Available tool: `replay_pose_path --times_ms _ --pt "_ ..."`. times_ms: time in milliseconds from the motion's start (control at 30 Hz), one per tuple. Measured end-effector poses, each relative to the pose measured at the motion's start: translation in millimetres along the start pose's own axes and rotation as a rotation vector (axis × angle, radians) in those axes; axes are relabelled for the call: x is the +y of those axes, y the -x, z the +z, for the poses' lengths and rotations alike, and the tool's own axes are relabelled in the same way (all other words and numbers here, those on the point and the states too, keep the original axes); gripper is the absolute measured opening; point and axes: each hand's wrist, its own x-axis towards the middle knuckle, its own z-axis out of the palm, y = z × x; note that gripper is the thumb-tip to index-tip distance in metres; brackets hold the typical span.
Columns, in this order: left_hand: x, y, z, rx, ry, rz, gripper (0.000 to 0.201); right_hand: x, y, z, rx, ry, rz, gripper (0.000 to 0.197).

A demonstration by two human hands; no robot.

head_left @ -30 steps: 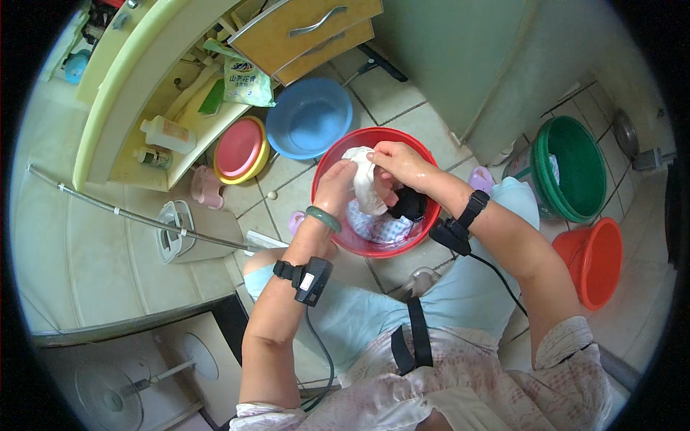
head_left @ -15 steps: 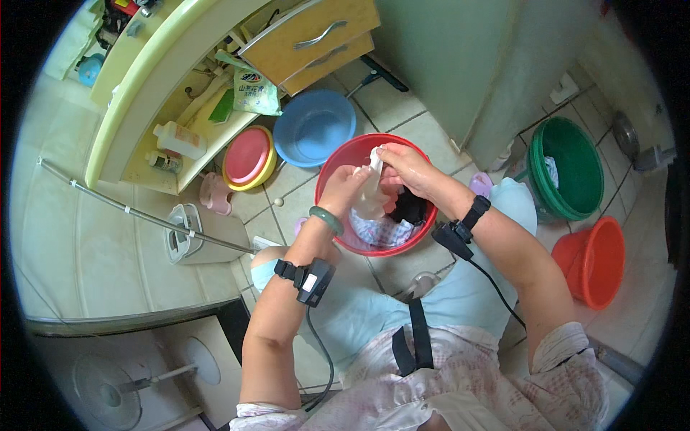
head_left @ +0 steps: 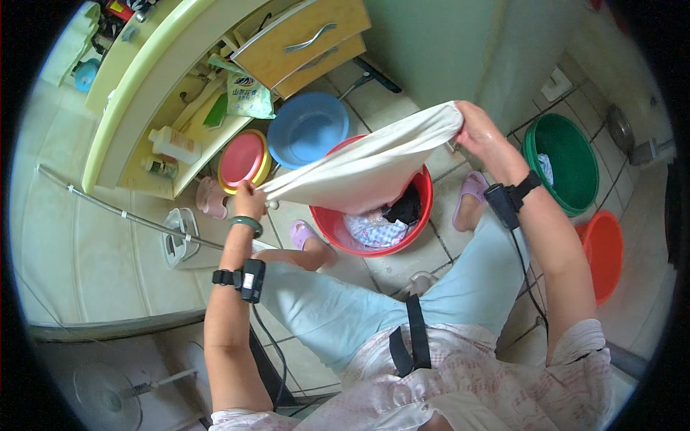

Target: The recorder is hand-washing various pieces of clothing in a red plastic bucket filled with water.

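A white cloth (head_left: 374,161) is stretched out between my two hands above a red basin (head_left: 429,197). My left hand (head_left: 248,200) grips its left end, fingers closed. Higher up on the right, my right hand (head_left: 481,131) is closed on the other end. The cloth sags in the middle and covers part of the basin's far rim. Inside the basin lie a blue-and-white checked cloth (head_left: 375,231) and a black cloth (head_left: 406,207), both partly bunched. What sort of item the white cloth is, I cannot make out.
A blue basin (head_left: 307,129) and a pink basin (head_left: 241,157) in a yellow one stand by the open cabinet. To the right are a green bucket (head_left: 563,165) and an orange-red bucket (head_left: 605,255). A metal pole (head_left: 129,214) leans at the left. A fan (head_left: 108,391) is at lower left.
My hands have moved apart, left hand leftward and right hand up and right. The white cloth, bunched between them before, is now drawn out wide above the red basin.
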Motion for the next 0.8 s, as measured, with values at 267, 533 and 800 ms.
replay_pose_path --times_ms 267,533,800 --pt "-4 -42 -23 -0.002 0.499 -0.26 0.01 -26 28 -3 -0.157 0.683 -0.009 0.019" --pt "11 -59 -22 -0.146 0.716 -0.214 0.011 -21 58 20 -0.689 1.553 -0.239 0.027" --pt "80 5 16 -0.739 -0.752 0.188 0.041 -2 13 30 -0.141 0.362 0.031 0.028"
